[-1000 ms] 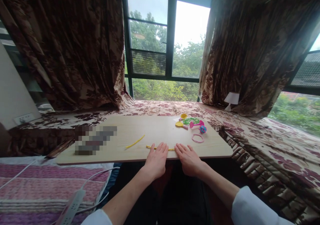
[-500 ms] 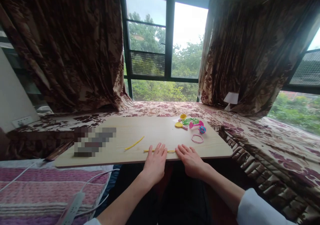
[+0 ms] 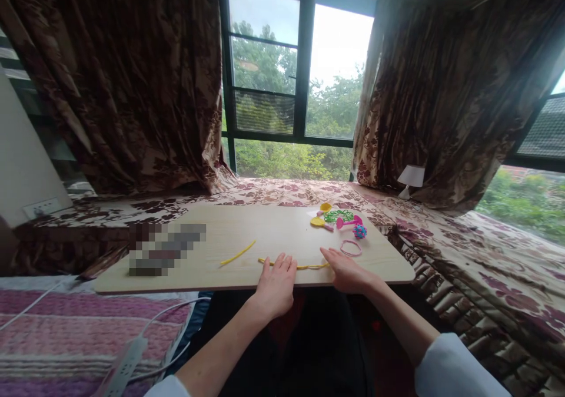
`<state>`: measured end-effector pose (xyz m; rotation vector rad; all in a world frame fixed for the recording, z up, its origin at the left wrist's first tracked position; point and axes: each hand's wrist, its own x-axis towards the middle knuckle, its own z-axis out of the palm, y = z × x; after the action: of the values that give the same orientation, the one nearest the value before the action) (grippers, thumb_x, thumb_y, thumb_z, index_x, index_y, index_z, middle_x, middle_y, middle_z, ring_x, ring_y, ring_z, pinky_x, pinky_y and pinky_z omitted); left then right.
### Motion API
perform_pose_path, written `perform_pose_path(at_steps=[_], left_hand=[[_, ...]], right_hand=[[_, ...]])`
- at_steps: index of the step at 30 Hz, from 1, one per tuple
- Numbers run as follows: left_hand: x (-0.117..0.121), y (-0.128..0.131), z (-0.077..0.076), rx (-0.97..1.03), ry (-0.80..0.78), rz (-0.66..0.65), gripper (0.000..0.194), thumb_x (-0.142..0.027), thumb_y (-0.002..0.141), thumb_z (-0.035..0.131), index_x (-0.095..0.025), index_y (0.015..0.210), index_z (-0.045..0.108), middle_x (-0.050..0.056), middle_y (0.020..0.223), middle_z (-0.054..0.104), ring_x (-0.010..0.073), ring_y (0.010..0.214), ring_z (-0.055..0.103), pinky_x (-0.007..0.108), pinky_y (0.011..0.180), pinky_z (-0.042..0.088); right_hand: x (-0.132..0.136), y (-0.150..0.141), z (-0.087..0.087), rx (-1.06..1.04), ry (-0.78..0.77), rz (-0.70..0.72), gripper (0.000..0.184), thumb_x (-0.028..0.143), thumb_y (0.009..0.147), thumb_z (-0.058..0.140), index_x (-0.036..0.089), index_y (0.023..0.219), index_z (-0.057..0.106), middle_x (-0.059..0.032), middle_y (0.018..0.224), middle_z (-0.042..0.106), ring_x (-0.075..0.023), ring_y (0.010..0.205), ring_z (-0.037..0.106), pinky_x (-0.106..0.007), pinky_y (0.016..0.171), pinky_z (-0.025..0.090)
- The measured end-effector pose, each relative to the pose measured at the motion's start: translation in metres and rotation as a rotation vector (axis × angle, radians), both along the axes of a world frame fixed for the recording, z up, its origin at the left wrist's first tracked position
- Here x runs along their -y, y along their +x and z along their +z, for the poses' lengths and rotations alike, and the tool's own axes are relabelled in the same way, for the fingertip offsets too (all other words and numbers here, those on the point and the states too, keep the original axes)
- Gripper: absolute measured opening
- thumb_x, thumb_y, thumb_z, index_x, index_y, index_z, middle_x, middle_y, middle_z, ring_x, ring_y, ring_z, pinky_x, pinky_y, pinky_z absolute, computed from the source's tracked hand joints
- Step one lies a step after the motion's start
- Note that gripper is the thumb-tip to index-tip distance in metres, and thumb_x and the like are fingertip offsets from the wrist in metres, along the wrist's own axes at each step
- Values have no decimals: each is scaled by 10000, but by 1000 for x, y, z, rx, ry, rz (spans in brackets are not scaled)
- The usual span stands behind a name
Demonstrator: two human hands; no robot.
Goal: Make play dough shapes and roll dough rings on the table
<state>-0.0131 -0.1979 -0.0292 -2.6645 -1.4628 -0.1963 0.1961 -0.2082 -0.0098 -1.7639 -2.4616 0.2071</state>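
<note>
A thin yellow strand (image 3: 311,267) lies along the near edge of the pale tabletop; I cannot tell its material. My left hand (image 3: 279,282) rests flat over the strand, fingers stretched out, and the strand's left end shows past them. At the right end, my right hand (image 3: 348,270) touches the strand with its fingers extended to the left; its thumb is hidden. A second, shorter yellow strand (image 3: 238,252) lies slantwise to the left of my left hand. Beyond my right hand lies a pink ring-shaped band (image 3: 351,247).
Toward the back right of the tabletop (image 3: 176,286) are a blue spiky ball (image 3: 360,232), a pink dumbbell-shaped toy (image 3: 348,222), green stringy loops (image 3: 339,215) and yellow spoon-like pieces (image 3: 316,222). A pixelated patch covers something at left. A power strip (image 3: 126,366) lies lower left.
My right hand has moved right, away from my left hand, baring more of the strand between them. My left hand stays nearly in place. The view has shifted slightly.
</note>
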Motion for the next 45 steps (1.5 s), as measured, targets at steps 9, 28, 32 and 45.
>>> perform_pose_path(at_steps=[9,28,32,45], left_hand=[[10,-7,3,35,4,-28,688,-182,685,370,-129,1353,214,99,1411,294,240,1309,191,499,1051,108],[14,-15,2,56,72,-22,605,-124,678,376,-211,1277,368,67,1372,361,235,1304,201,506,1050,81],[14,-12,3,64,68,-13,597,-150,678,385,-181,1274,375,77,1354,384,246,1296,212,504,1049,90],[12,-29,6,102,160,-29,463,-140,724,353,-184,1170,466,89,1193,510,243,1204,345,507,1033,128]], right_hand=[[17,2,-4,115,114,-6,643,79,655,425,221,1281,388,-86,1312,398,-262,1266,240,-431,975,253],[23,-59,0,198,306,112,435,166,817,358,199,1244,434,-128,1228,439,-248,1288,160,-457,1024,113],[16,-65,0,222,324,95,386,186,830,353,168,1194,483,-141,1227,443,-261,1282,180,-463,1023,118],[15,-64,1,214,308,81,389,161,822,349,210,1183,487,-123,1198,462,-253,1270,200,-468,996,154]])
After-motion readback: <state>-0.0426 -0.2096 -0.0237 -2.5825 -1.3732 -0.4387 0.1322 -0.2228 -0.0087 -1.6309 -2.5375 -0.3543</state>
